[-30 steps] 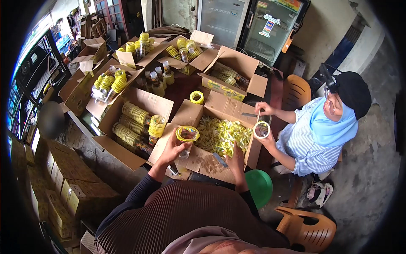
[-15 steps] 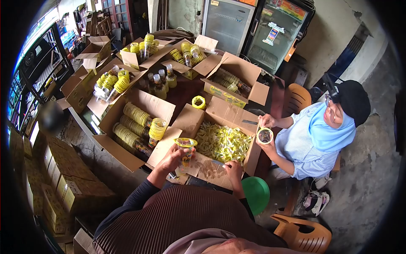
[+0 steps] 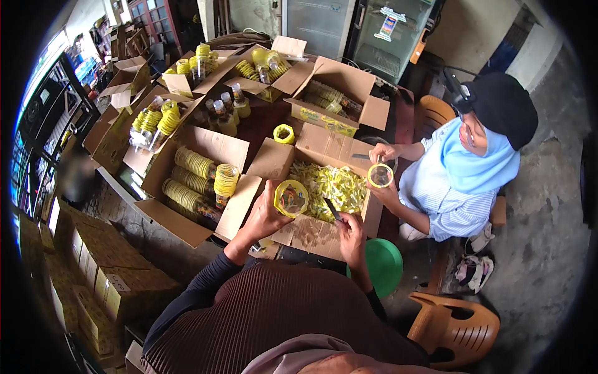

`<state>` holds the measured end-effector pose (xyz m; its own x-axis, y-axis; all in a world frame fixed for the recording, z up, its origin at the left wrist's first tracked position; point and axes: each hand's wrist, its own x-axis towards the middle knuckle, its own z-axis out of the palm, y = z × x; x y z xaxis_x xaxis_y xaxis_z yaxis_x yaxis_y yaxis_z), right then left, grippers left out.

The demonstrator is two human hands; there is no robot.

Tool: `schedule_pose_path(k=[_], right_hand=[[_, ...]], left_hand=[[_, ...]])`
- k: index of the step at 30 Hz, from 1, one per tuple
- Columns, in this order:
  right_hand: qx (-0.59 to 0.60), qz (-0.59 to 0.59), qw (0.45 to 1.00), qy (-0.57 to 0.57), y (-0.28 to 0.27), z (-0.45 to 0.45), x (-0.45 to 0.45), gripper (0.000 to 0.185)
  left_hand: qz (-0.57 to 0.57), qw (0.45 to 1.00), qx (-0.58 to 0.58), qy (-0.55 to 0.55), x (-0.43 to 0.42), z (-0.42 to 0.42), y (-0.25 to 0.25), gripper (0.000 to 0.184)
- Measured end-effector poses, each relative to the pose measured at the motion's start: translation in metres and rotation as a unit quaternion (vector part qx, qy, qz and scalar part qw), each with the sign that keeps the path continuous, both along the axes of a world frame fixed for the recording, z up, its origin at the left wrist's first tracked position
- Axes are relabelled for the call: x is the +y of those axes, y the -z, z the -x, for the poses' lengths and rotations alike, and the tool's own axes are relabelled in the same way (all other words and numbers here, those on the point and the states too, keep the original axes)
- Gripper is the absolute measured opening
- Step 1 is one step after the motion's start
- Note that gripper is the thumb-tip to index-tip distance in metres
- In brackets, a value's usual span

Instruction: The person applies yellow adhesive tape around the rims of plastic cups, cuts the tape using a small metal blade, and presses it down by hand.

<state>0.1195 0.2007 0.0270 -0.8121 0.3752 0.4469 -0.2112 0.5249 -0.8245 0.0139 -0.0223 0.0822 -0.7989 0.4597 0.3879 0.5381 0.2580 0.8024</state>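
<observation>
The clear cup [image 3: 291,199] has a yellow rim and faces us, above the carton of yellow-white pieces [image 3: 336,189]. Our left hand [image 3: 265,214] curls around its side; our right hand [image 3: 352,237], just beside, pinches a dark blade [image 3: 332,209]. Nearby, a co-worker [image 3: 470,156] holds another cup [image 3: 380,176].

Unreadable lettering on carton [image 3: 324,121], illegible fridge sticker [image 3: 389,25]

The left hand [image 3: 266,209] holds a yellow-rimmed cup [image 3: 291,199] above cardboard.
</observation>
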Motion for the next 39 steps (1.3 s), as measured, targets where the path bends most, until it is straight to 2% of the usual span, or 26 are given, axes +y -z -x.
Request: schedule_pose_path(k=[1,2,3,5,7,9,12,14,23,31,34,36,38,39], right_hand=[[0.012,-0.064,0.998,-0.007,-0.013,-0.004,-0.002,0.019],[-0.009,-0.065,0.998,-0.014,-0.034,-0.011,-0.010,0.018],[0.009,-0.054,0.998,-0.019,-0.044,-0.012,-0.016,0.017],[0.023,-0.043,0.999,-0.024,-0.053,-0.016,-0.023,0.017],[0.057,-0.117,0.991,-0.032,-0.055,-0.020,-0.027,0.017],[0.064,-0.135,0.988,-0.032,-0.053,-0.020,-0.030,0.018],[0.070,-0.173,0.982,-0.034,-0.048,-0.021,-0.030,0.023],[0.067,-0.250,0.966,0.010,-0.046,-0.022,-0.030,0.025],[0.083,-0.312,0.945,0.044,-0.027,-0.016,-0.028,0.027],[0.070,-0.327,0.941,0.051,-0.017,-0.016,-0.026,0.028],[0.057,-0.304,0.950,0.050,-0.012,-0.015,-0.027,0.026],[0.049,-0.282,0.957,0.051,-0.009,-0.015,-0.030,0.025],[0.053,-0.290,0.954,0.062,-0.007,-0.014,-0.030,0.025],[0.051,-0.290,0.954,0.062,-0.006,-0.015,-0.030,0.025]], left_hand=[[0.011,1.000,0.004,-0.009,0.004,0.000,0.002,0.072],[0.013,1.000,0.003,-0.003,0.007,-0.002,-0.003,0.072],[0.042,0.998,0.050,-0.007,0.010,-0.005,-0.014,0.072],[0.086,0.988,0.126,-0.028,0.016,-0.006,-0.020,0.069],[0.112,0.983,0.144,-0.028,0.016,-0.007,-0.018,0.069],[0.143,0.971,0.185,-0.040,0.018,-0.005,-0.019,0.069],[0.192,0.960,0.192,-0.062,0.020,-0.006,-0.020,0.066],[0.194,0.961,0.187,-0.054,0.020,-0.008,-0.022,0.065],[0.202,0.966,0.160,-0.037,0.023,-0.008,-0.018,0.061],[0.163,0.977,0.140,-0.003,0.023,-0.006,0.001,0.058],[0.162,0.973,0.162,-0.025,0.026,-0.009,0.008,0.060],[0.215,0.953,0.205,-0.065,0.029,-0.013,0.007,0.061],[0.215,0.950,0.216,-0.064,0.028,-0.011,0.009,0.061],[0.211,0.968,0.130,-0.044,0.027,-0.009,0.010,0.062]])
